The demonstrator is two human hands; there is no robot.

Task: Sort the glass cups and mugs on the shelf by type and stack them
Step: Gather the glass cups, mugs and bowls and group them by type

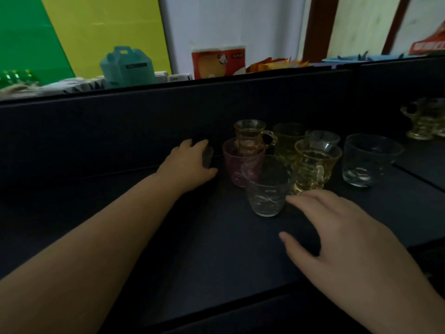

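Head view: I see the left hand (190, 162) reaching forward, fingers curled round a small clear glass (208, 156) on the shelf (192, 237). Right hand (337, 232) hovers spread, holding nothing, fingertips just beside a clear cup (266, 189). Between the hands, a pink cup (237, 165) holds an amber mug (250, 136).

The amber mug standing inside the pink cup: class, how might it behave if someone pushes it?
The amber mug stands tall above the pink cup, so it may tip. Being glass, it is probably rigid, slippery and breakable.
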